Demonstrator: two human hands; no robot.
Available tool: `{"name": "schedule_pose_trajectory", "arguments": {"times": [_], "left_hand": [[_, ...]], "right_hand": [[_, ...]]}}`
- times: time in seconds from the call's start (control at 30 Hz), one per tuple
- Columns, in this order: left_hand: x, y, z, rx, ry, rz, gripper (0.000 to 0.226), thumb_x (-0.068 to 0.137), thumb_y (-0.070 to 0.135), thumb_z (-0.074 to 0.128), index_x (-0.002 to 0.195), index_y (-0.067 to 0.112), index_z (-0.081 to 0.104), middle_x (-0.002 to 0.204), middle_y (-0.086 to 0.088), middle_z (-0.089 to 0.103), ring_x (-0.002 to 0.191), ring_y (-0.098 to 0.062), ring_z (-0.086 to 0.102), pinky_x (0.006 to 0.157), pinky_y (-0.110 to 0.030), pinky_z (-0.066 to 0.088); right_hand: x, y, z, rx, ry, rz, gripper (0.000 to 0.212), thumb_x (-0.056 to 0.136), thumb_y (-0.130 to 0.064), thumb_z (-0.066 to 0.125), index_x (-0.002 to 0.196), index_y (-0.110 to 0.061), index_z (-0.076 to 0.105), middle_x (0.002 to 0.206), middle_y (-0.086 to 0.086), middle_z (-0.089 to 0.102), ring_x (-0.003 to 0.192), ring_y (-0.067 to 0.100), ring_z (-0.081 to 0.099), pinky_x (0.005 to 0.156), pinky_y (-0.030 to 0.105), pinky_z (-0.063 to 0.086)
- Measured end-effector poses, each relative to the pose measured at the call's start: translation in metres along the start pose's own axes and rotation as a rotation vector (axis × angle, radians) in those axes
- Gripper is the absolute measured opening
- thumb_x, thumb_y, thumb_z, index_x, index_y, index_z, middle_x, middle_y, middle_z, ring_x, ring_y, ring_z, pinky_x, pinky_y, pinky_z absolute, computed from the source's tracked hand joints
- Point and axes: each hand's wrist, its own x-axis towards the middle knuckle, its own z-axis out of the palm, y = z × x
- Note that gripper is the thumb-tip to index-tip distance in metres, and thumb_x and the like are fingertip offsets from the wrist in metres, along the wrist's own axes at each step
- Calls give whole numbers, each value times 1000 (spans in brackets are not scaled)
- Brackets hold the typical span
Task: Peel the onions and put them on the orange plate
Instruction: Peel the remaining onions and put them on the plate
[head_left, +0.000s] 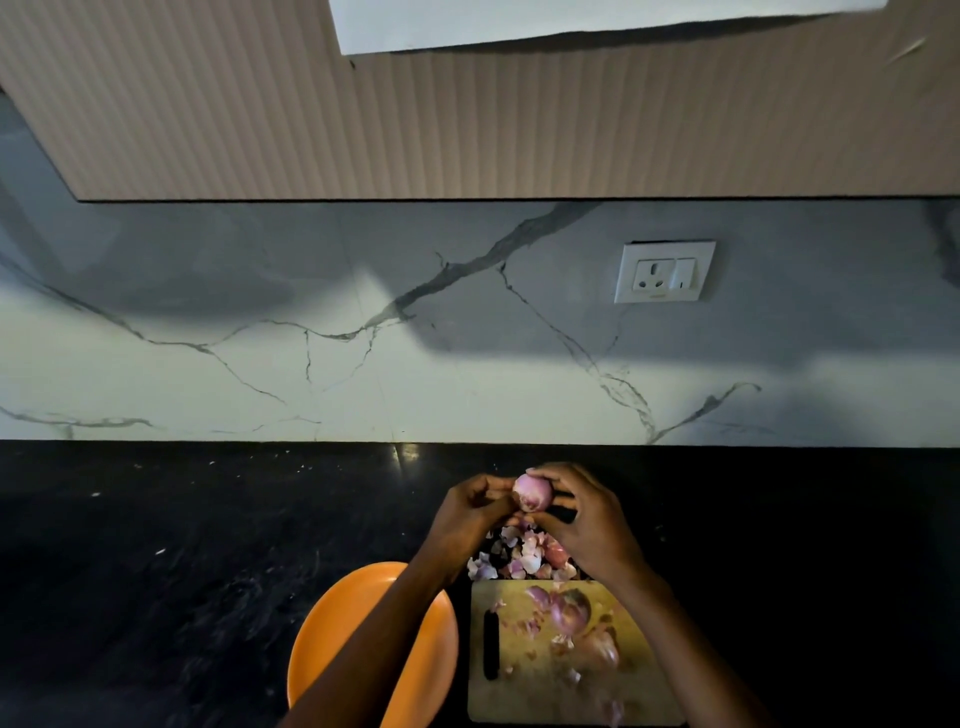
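A small pink-purple onion (532, 492) is held up above the black counter, between both hands. My left hand (470, 512) pinches its left side with curled fingers. My right hand (582, 519) curls round its right side and top. Below them lies a heap of onion peels (519, 556). More onions (571, 610) sit on the wooden cutting board (524, 696), near its far edge. The orange plate (322, 644) stands left of the board, partly hidden by my left forearm; no onion shows on its visible part.
The black counter (182, 571) stretches wide to the left and right. A marble backsplash rises behind it, with a white socket and switch (664, 271) at the right. Loose peel scraps litter the board. A dark slot handle (490, 644) runs along the board's left side.
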Motion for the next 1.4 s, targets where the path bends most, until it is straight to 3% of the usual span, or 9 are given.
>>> {"name": "schedule_pose_trajectory", "arguments": {"times": [0.17, 0.33, 0.57, 0.7, 0.8, 0.9, 1.17, 1.4], "left_hand": [[1, -2, 1, -49, 1, -19, 21, 100, 4, 55, 113, -7, 66, 100, -23, 72, 86, -23, 71, 80, -29, 58], [1, -3, 1, 59, 23, 0, 31, 87, 23, 77, 111, 5, 69, 101, -14, 75, 96, -27, 73, 89, -38, 58], [-2, -7, 3, 53, 70, 34, 17, 99, 7, 58, 109, 4, 70, 97, -12, 75, 89, -20, 72, 77, -26, 57], [-4, -7, 6, -1, 145, 56, 20, 94, 3, 63, 111, 12, 70, 102, -7, 76, 96, -21, 72, 83, -31, 58], [-7, -6, 11, -78, 235, 83, 26, 90, -1, 68, 112, 13, 66, 100, -8, 75, 93, -18, 73, 78, -25, 58], [-9, -6, 12, -80, 233, 128, 28, 87, -3, 72, 111, 11, 64, 94, -11, 77, 91, -20, 74, 76, -23, 58], [-7, -4, 7, -47, 191, 156, 37, 81, 0, 79, 114, 10, 64, 94, -9, 78, 96, -23, 75, 85, -37, 60], [-9, -5, 10, 47, 287, 218, 27, 83, 6, 80, 102, 16, 64, 87, -6, 77, 85, -18, 75, 74, -27, 59]], "right_hand": [[0, -1, 0, -15, -11, 0, 49, 73, 2, 85, 115, -17, 67, 119, -14, 64, 108, 6, 66, 88, 22, 57], [0, 1, 1, -41, -12, -16, 50, 73, 3, 85, 116, -16, 67, 119, -12, 64, 109, 7, 66, 88, 21, 57], [-1, 3, 1, -47, -3, -9, 50, 73, 2, 86, 117, -15, 67, 120, -9, 64, 108, 4, 66, 88, 20, 56], [0, 5, 2, -63, 22, -27, 49, 73, 3, 85, 115, -14, 68, 118, -10, 64, 106, 6, 66, 86, 22, 57], [0, 6, 2, -92, 38, -44, 48, 72, 1, 87, 113, -16, 68, 117, -10, 63, 103, 9, 67, 83, 23, 58], [0, 7, 2, -115, 36, -44, 49, 71, -2, 88, 113, -18, 68, 116, -9, 62, 101, 10, 66, 80, 22, 58], [0, 3, 0, -112, 22, -27, 50, 70, -4, 89, 114, -14, 68, 115, -6, 63, 99, 9, 66, 80, 21, 58], [0, 4, 3, -114, 31, -37, 50, 70, -5, 90, 114, -15, 68, 115, -7, 62, 99, 10, 67, 80, 19, 57]]}}
